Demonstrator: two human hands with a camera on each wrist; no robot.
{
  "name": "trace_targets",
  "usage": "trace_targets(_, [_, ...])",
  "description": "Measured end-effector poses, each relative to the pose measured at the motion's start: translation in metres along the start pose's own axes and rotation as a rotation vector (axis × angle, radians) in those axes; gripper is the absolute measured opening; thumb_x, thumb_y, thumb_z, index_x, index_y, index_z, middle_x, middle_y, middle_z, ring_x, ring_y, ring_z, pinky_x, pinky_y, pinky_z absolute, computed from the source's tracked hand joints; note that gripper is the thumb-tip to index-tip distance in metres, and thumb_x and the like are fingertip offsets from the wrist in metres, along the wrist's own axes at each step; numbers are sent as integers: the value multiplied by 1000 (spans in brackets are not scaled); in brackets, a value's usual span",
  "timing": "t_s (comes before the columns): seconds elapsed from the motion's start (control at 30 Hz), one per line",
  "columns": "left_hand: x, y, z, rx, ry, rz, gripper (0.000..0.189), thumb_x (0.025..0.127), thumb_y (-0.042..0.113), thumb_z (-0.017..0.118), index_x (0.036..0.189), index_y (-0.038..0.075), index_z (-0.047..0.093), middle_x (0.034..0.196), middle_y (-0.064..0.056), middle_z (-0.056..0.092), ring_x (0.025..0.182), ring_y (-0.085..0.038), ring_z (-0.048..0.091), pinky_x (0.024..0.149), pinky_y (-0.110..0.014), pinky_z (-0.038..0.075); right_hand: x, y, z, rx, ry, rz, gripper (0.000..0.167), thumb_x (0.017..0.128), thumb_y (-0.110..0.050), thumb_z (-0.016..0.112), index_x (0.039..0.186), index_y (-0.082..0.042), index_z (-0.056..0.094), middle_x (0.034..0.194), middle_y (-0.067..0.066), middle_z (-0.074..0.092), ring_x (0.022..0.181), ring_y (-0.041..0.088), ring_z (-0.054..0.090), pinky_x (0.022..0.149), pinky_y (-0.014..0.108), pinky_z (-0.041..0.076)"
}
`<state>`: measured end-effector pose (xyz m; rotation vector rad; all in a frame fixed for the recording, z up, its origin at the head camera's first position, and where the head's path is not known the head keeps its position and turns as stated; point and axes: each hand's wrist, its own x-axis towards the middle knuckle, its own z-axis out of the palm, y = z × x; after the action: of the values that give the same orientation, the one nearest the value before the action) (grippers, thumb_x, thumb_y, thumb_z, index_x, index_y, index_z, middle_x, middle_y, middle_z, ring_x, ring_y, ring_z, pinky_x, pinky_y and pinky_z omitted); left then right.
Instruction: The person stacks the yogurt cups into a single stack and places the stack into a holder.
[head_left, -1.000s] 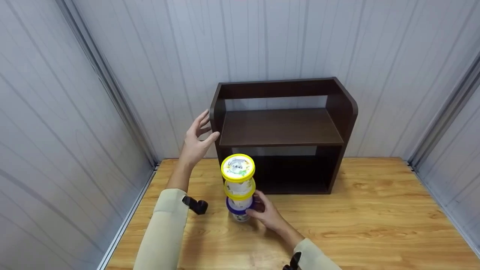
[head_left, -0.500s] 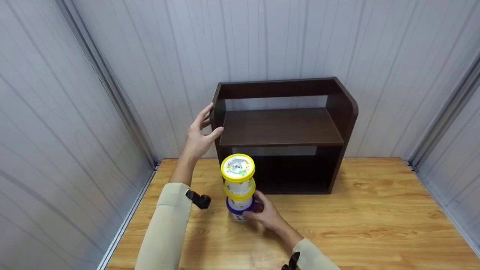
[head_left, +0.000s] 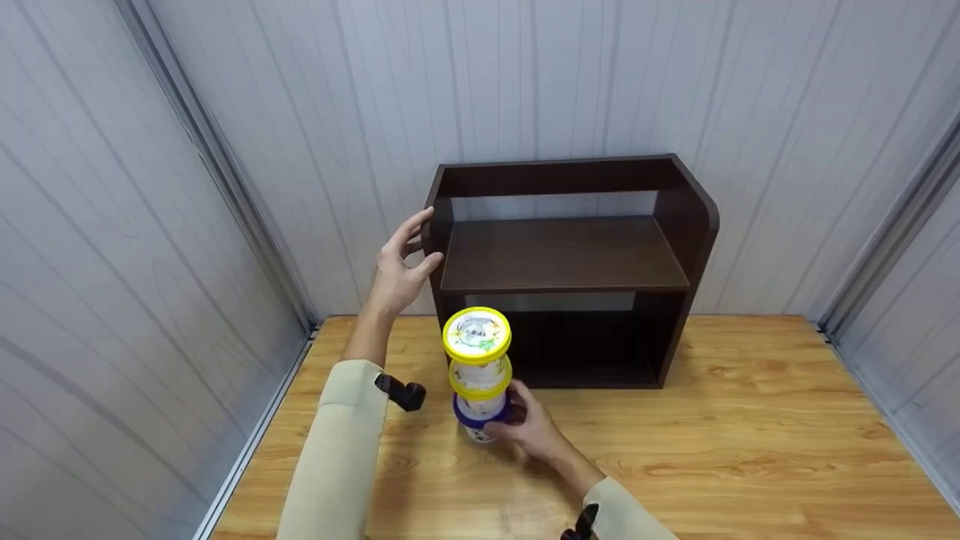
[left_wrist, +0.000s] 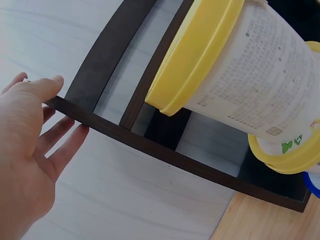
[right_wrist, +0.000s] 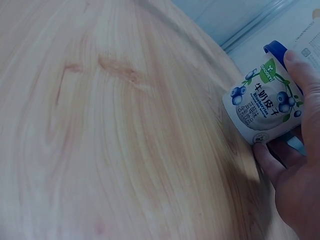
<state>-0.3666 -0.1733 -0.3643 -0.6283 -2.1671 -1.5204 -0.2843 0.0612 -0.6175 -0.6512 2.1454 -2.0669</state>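
While my L hand (head_left: 399, 277) grips shelf unit (head_left: 566, 255) by L edge, worktop (head_left: 750, 435) wide to R, my R hand (head_left: 536, 429) has fingers round 1 blue-lid tub (right_wrist: 265, 100), 2 yellow-lid tubs (head_left: 478, 358) stacked atop, in frt of unit.

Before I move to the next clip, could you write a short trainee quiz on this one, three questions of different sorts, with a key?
1. Multiple choice: which tub in the stack does the right hand hold?
A) the top one
B) the middle one
C) the lowest one

2. True or false: the left hand is at the side panel of the shelf.

3. Fill in the blank: the bottom tub is printed with pictures of ____.

Key:
1. C
2. True
3. Blueberries
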Motion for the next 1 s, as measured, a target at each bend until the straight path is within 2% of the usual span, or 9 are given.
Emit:
trace_targets(0.2, [1, -1, 0, -13, 3, 21, 62, 93, -2, 69, 149, 17, 51, 151, -3, 47, 130, -29, 53, 98, -43, 52, -2, -2, -1, 1, 0, 9, 76, 83, -11, 84, 147, -10, 44, 141, 20, 55, 127, 36, 56, 107, 50, 44])
trace_targets(0.4, [0, -1, 1, -5, 8, 10, 62, 93, -2, 69, 149, 18, 51, 149, -3, 48, 126, -27, 56, 95, -41, 54, -3, -3, -2, -14, -4, 14, 74, 83, -12, 84, 146, -11, 45, 140, 20, 55, 127, 35, 56, 107, 48, 45])
trace_targets(0.6, [0, 1, 2, 34, 2, 28, 65, 92, -5, 68, 150, 17, 49, 146, -9, 51, 120, -32, 59, 89, -45, 56, -4, -3, -2, -7, -4, 7, 75, 83, -12, 84, 146, -10, 44, 140, 19, 55, 127, 35, 56, 107, 48, 45])
trace_targets(0.8, [0, 2, 0, 95, -21, 23, 69, 93, -4, 68, 152, 24, 45, 146, -6, 50, 119, -30, 60, 94, -49, 53, -6, -1, -3, -15, 1, -12, 73, 83, -13, 85, 144, -9, 46, 137, 19, 58, 123, 34, 59, 103, 46, 48])
trace_targets(1.0, [1, 0, 1, 101, -17, 23, 68, 93, -3, 68, 151, 22, 45, 146, -6, 49, 120, -29, 59, 96, -44, 53, -8, -1, -8, -42, 9, -7, 72, 82, -14, 85, 143, -12, 48, 137, 17, 58, 124, 33, 59, 103, 45, 49])
